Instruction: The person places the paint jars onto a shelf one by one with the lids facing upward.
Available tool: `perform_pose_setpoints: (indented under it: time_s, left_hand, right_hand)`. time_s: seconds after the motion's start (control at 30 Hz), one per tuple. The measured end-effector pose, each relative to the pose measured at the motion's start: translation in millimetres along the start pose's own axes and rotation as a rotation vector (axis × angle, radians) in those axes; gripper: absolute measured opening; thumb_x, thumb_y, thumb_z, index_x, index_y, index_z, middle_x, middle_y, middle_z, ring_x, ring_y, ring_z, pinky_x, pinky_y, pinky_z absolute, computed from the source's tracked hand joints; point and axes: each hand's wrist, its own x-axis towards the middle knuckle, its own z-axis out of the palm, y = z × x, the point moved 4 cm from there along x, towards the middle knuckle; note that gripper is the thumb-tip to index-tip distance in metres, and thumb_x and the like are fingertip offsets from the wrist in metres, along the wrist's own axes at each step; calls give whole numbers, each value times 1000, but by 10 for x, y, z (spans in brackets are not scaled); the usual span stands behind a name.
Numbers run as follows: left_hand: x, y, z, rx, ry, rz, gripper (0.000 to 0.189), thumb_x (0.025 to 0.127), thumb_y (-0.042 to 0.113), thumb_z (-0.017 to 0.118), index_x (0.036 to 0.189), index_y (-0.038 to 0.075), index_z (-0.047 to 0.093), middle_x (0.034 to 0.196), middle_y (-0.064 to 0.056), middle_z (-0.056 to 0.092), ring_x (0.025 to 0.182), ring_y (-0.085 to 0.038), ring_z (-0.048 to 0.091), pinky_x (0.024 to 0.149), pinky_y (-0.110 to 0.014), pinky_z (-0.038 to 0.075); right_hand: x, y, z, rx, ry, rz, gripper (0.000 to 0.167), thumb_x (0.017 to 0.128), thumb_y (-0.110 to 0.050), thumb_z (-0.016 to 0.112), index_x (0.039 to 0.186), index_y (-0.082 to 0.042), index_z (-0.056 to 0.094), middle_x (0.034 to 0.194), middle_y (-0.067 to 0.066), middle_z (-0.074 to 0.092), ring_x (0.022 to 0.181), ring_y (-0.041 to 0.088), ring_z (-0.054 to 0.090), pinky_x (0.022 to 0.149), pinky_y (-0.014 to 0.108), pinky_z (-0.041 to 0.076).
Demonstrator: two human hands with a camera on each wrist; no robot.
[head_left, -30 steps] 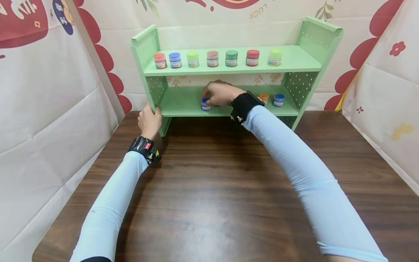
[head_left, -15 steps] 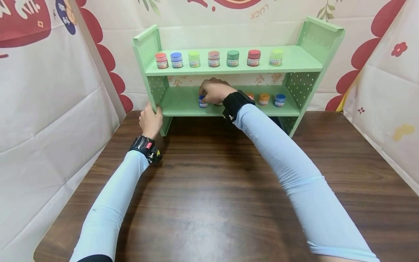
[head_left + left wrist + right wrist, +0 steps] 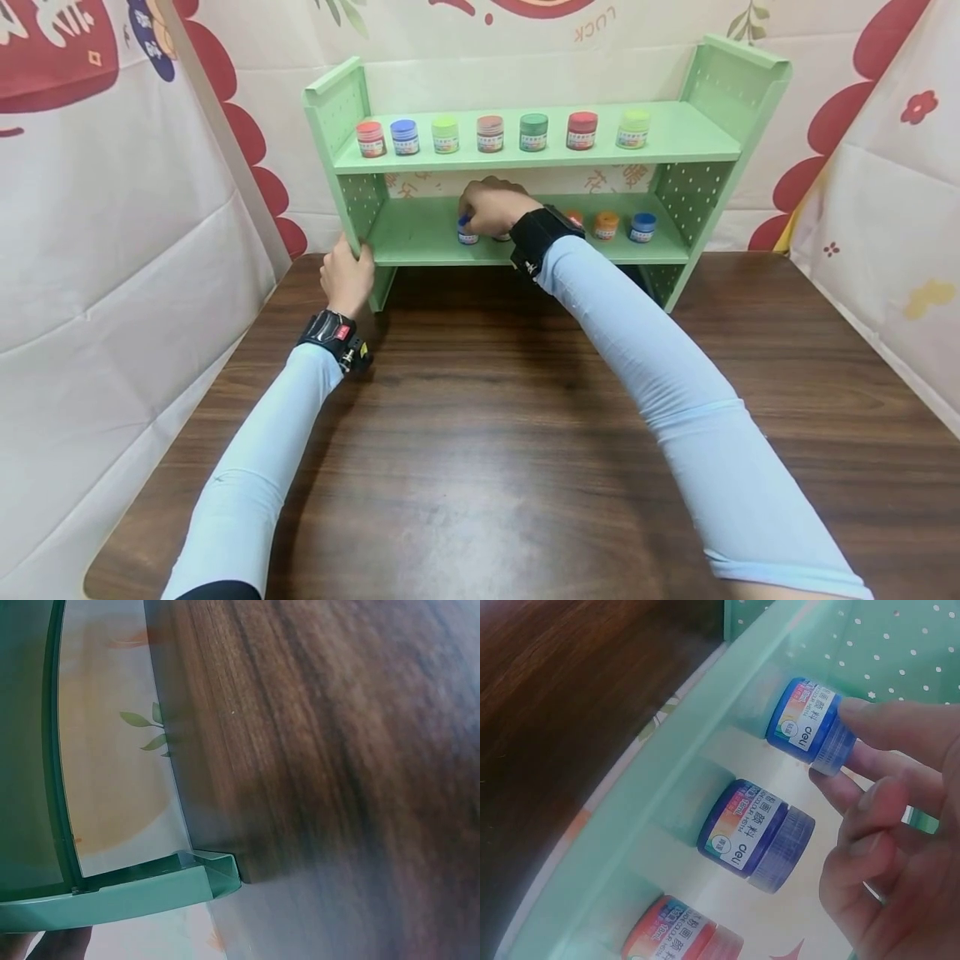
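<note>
My right hand [image 3: 495,208] is over the lower shelf of the green rack. It pinches a blue paint jar [image 3: 802,724] by its lid between thumb and fingertips; the jar stands upright at the shelf's front. Beside it in the right wrist view stands a darker blue paint jar [image 3: 742,829], mostly hidden by the hand in the head view. My left hand [image 3: 347,279] grips the front edge of the rack's left side panel [image 3: 341,192]. Only bits of that hand's fingers [image 3: 64,945] show in the left wrist view.
Several paint jars line the upper shelf [image 3: 675,133], among them a red jar [image 3: 582,132] and a green jar [image 3: 533,133]. To the right on the lower shelf stand an orange jar [image 3: 606,225] and another blue jar [image 3: 642,227]. The rack stands on a brown wooden table [image 3: 450,433].
Early on, my right hand moved slightly left with the blue paint jar, uncovering more of the orange jars behind the wrist. Since then it has hardly moved. My left hand keeps its grip.
</note>
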Motion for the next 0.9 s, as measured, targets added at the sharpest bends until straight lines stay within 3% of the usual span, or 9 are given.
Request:
perform_pose_setpoints:
  time_s: [0.13, 0.23, 0.33, 0.43, 0.63, 0.73, 0.9]
  left_hand:
    - [-6, -7, 6, 3, 0, -4, 20, 99, 30, 48, 92, 12, 52, 92, -21, 69, 88, -47, 68, 73, -60, 48]
    - [-13, -8, 7, 4, -1, -7, 21, 99, 31, 48, 93, 11, 52, 95, -23, 70, 92, -49, 69, 75, -61, 49]
    - [-12, -5, 3, 2, -1, -3, 21, 99, 31, 47, 91, 11, 51, 94, -23, 70, 91, -49, 68, 74, -61, 48]
    - [-1, -7, -9, 3, 11, 3, 21, 98, 31, 47, 89, 12, 49, 90, -22, 68, 88, -48, 67, 73, -61, 47]
    - [3, -10, -1, 5, 10, 1, 23, 100, 32, 46, 91, 11, 50, 92, -22, 69, 89, -48, 68, 73, -60, 48]
    - [-9, -3, 12, 2, 3, 3, 24, 101, 33, 46, 91, 11, 51, 93, -23, 69, 90, -48, 68, 73, -60, 48]
    - [-20, 9, 8, -1, 19, 10, 22, 100, 30, 46, 86, 13, 46, 80, -18, 60, 80, -45, 64, 67, -56, 45]
  right_hand:
    - [-15, -11, 4, -8, -7, -9, 21, 97, -22, 61, 109, -10, 74, 104, 5, 63, 87, 22, 50, 72, 34, 40]
    - [-60, -20, -7, -10, -14, -13, 32, 98, -26, 62, 125, -9, 69, 121, 10, 65, 99, 24, 55, 82, 38, 46]
    - [-127, -12, -33, -5, -9, -11, 51, 99, -31, 63, 145, -9, 57, 149, 14, 56, 125, 29, 56, 102, 46, 48]
    - [-207, 9, -54, 4, 10, -15, 55, 101, -34, 63, 149, -9, 53, 156, 14, 50, 137, 32, 52, 110, 49, 45]
    - [-462, 86, -1, 1, 68, -72, 50, 100, -32, 67, 144, -11, 59, 144, 13, 60, 121, 31, 61, 103, 51, 50]
    - [-648, 146, 58, -25, 77, -91, 47, 100, -31, 67, 142, -12, 60, 143, 13, 60, 122, 32, 61, 101, 52, 51]
    - [-1011, 250, 112, -59, 106, -97, 42, 99, -33, 67, 137, -17, 63, 142, 14, 57, 120, 35, 62, 96, 54, 51]
